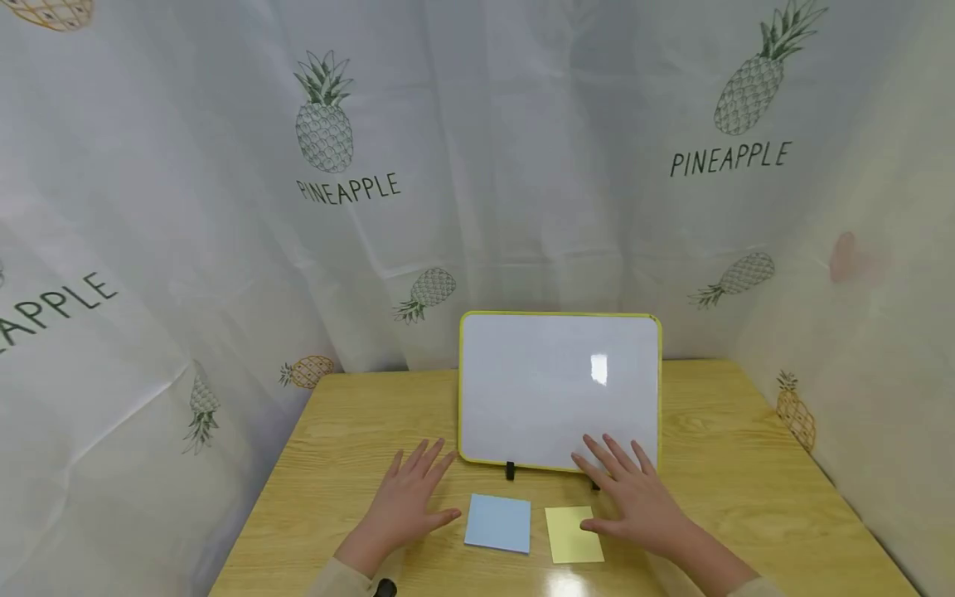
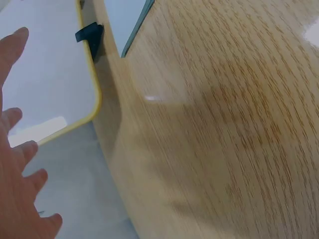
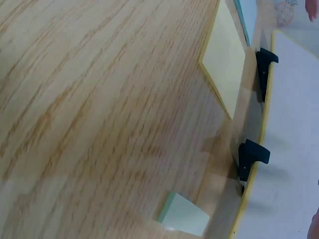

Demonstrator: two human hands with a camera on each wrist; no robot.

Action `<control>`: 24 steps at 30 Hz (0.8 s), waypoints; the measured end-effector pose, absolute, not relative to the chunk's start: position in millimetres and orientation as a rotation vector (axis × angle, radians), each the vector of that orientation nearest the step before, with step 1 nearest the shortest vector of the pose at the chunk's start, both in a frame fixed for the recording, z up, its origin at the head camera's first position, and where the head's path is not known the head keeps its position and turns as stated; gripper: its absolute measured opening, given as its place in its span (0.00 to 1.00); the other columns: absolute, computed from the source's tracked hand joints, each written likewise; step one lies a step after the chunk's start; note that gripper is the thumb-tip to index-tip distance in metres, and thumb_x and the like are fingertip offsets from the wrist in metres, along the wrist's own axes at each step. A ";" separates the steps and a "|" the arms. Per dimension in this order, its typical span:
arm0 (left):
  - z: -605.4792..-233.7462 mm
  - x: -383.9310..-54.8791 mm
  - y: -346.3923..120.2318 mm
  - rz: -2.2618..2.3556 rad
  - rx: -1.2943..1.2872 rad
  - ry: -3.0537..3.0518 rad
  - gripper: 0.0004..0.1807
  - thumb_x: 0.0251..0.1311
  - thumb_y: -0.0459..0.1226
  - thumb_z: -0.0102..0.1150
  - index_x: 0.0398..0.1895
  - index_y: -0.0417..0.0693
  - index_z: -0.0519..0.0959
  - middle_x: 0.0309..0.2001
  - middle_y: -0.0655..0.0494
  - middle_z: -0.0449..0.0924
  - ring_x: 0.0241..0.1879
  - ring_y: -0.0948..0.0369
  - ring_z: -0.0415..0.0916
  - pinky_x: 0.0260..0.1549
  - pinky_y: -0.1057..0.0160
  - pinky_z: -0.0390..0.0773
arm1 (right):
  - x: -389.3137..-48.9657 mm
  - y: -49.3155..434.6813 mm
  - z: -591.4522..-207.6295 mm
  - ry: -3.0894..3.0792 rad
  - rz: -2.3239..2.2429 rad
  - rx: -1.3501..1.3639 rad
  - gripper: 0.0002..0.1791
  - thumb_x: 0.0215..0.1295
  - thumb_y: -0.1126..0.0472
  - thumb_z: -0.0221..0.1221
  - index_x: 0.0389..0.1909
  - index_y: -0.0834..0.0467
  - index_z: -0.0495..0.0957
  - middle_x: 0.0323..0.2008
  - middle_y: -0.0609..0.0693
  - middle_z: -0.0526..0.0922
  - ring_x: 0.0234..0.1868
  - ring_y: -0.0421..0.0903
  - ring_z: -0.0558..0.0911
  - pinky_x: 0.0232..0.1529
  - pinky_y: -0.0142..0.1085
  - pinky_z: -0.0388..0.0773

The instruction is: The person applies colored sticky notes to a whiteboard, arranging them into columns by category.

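Observation:
My left hand hovers with fingers spread, left of a light blue sticky note pad; nothing is in it. Over the yellow sticky note pad, my right hand is stretched out, its thumb overlapping the pad in the head view and its fingers across the lower right of a whiteboard. That board has a yellow frame and leans upright on black feet. A small pale green block lies on the table in the right wrist view; my right hand hides it in the head view.
The wooden table reaches back to a white curtain printed with pineapples, which also hangs along both sides. A small black object shows by my left sleeve at the bottom edge.

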State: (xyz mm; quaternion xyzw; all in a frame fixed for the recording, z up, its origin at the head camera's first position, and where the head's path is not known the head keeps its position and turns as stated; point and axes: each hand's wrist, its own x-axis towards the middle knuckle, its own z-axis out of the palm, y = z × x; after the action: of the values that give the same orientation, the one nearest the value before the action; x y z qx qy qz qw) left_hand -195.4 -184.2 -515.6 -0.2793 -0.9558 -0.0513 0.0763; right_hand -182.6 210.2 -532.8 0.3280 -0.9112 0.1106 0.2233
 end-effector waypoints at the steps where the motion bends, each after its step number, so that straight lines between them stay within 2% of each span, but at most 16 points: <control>1: -515.9 -196.2 -183.6 -0.154 -0.851 -2.857 0.47 0.56 0.64 0.59 0.74 0.53 0.61 0.75 0.49 0.53 0.72 0.45 0.51 0.62 0.34 0.53 | -183.0 209.1 -533.1 -2.512 0.314 0.914 0.52 0.45 0.31 0.68 0.71 0.51 0.66 0.71 0.57 0.62 0.68 0.65 0.61 0.62 0.66 0.49; 10: -519.2 -201.2 -174.9 -0.424 -0.975 -2.890 0.47 0.55 0.59 0.65 0.74 0.51 0.60 0.74 0.45 0.54 0.69 0.39 0.53 0.58 0.35 0.63 | -184.8 194.4 -539.6 -2.514 0.473 1.005 0.52 0.45 0.35 0.70 0.71 0.53 0.66 0.70 0.58 0.62 0.68 0.65 0.61 0.62 0.63 0.49; 16: -529.0 -204.1 -165.7 -0.520 -1.020 -2.969 0.47 0.51 0.59 0.68 0.72 0.50 0.63 0.70 0.47 0.61 0.67 0.46 0.61 0.58 0.43 0.67 | -184.8 179.9 -548.8 -2.482 0.711 1.072 0.48 0.46 0.41 0.72 0.68 0.57 0.68 0.67 0.59 0.67 0.66 0.63 0.65 0.60 0.58 0.50; 20: -537.4 -204.8 -162.0 -0.552 -1.010 -3.024 0.46 0.48 0.59 0.71 0.69 0.51 0.67 0.68 0.50 0.65 0.65 0.49 0.63 0.59 0.46 0.67 | -181.6 168.6 -554.5 -2.522 0.841 1.058 0.46 0.48 0.42 0.72 0.67 0.56 0.69 0.66 0.57 0.69 0.65 0.59 0.67 0.59 0.57 0.56; 24: -544.6 -205.0 -159.7 -0.638 -1.011 -3.046 0.42 0.46 0.57 0.73 0.64 0.50 0.73 0.62 0.52 0.71 0.62 0.50 0.67 0.59 0.49 0.67 | -179.4 156.3 -560.6 -2.656 1.034 0.983 0.44 0.50 0.43 0.72 0.68 0.51 0.68 0.65 0.51 0.70 0.64 0.57 0.67 0.56 0.61 0.64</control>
State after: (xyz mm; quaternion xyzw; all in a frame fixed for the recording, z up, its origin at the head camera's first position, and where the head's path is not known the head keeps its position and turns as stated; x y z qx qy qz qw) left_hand -205.0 -159.7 -544.6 -0.3083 -0.9289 -0.1944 -0.0655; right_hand -179.4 156.3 -560.6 0.3254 -0.8792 0.3422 0.0633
